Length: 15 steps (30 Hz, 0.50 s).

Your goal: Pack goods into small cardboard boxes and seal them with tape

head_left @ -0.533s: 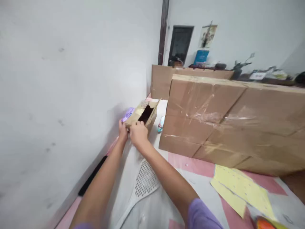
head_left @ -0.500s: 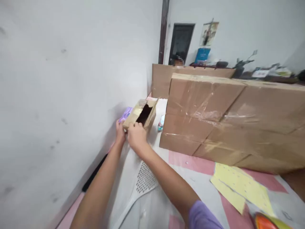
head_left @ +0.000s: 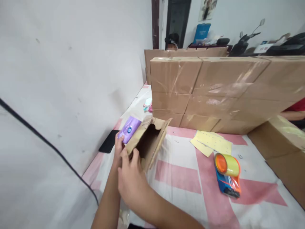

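Note:
A small cardboard box (head_left: 152,140), tilted and with its dark opening towards the right, is between my hands. My right hand (head_left: 133,178) is closed on its near edge, fingers hooked over the rim of the opening. On the box's left side is my left hand (head_left: 118,149), partly hidden behind my right hand and the box. A purple soft tissue pack (head_left: 130,128) lies against the left side of the box, and the fingers of my left hand touch its near end. Whether that hand also grips the pack, I cannot tell.
A black phone-like slab (head_left: 108,141) lies by the white wall. Large taped cartons (head_left: 214,92) stand across the table's far side. A tape dispenser (head_left: 227,175) and yellow card pieces (head_left: 212,142) lie at right. A person's head (head_left: 171,43) shows behind the cartons. A black cable (head_left: 47,141) hangs at left.
The view has shifted, and the box with both hands is nearer and lower. The purple pack shows more fully. The white fly swatter under my arms is out of sight. The tape dispenser has come into full view.

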Tool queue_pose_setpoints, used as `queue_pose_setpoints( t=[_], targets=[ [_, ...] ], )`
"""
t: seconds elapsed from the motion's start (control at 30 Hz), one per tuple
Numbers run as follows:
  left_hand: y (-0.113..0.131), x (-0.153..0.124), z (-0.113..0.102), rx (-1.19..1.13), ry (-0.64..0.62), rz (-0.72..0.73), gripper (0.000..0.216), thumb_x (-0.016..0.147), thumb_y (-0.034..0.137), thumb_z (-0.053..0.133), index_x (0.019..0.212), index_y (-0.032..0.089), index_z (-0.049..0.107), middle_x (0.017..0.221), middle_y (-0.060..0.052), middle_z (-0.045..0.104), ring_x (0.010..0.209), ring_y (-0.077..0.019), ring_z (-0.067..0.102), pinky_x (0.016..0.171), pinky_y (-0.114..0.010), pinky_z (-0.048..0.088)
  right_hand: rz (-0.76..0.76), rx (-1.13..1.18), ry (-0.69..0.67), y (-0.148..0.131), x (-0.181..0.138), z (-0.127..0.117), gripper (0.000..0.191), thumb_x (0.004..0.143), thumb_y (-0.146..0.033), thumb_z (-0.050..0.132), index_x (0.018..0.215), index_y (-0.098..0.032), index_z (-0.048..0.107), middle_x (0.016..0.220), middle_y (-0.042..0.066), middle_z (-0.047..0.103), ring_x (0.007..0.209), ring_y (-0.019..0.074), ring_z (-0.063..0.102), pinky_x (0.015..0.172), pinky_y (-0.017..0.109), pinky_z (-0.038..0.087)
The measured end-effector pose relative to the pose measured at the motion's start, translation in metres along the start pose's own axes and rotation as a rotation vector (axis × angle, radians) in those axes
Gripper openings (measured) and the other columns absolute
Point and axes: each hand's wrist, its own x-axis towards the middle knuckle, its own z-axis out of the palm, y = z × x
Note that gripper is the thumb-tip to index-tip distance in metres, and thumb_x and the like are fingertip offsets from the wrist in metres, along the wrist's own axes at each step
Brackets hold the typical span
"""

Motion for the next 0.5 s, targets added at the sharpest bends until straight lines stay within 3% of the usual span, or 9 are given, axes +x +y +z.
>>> queue_pose_setpoints(
  t=[0.13,0.27,0.43,0.5],
  targets=[
    [-0.01,-0.051,0.014,-0.077,0.004,-0.147,0.046,0.08,0.045,0.067,0.121,0.028,0.055,0.116,-0.003,0.062,0.094,-0.0197,0.064,0.068,-0.027,0.056,-0.052,-0.016,0.133,0.057,-0.052,-0.025,0.056,0.092,-0.026,0.059,0.145,-0.018,0.046,0.134,0.021,0.055,0.108,0.0348,0.068,0.083,0.048,0.062],
    [-0.017,-0.09,0.025,-0.173,0.007,-0.215,0.046,0.077,0.045,0.069,0.117,0.029,0.055,0.115,-0.002,0.063,0.095,-0.0209,0.064,0.065,-0.029,0.056,-0.124,-0.014,0.326,0.131,-0.092,-0.077,0.046,0.092,-0.038,0.062,0.132,-0.017,0.057,0.116,0.016,0.069,0.101,0.031,0.072,0.083,0.042,0.062],
    [0.006,-0.106,0.018,-0.304,0.056,-0.283,0.042,0.072,0.042,0.074,0.109,0.028,0.062,0.11,-0.002,0.066,0.092,-0.0211,0.064,0.067,-0.032,0.058,-0.049,-0.026,0.226,0.195,-0.115,-0.157,0.07,0.086,-0.047,0.07,0.146,-0.019,0.047,0.113,0.012,0.074,0.097,0.0282,0.073,0.078,0.037,0.06],
    [0.025,-0.102,0.013,-0.287,0.063,-0.239,0.04,0.07,0.041,0.075,0.107,0.028,0.063,0.11,-0.002,0.067,0.092,-0.0217,0.064,0.067,-0.033,0.059,-0.041,-0.142,0.177,0.208,-0.113,-0.182,0.064,0.087,-0.048,0.067,0.142,-0.02,0.053,0.105,0.011,0.075,0.09,0.028,0.073,0.073,0.038,0.059]
  ],
)
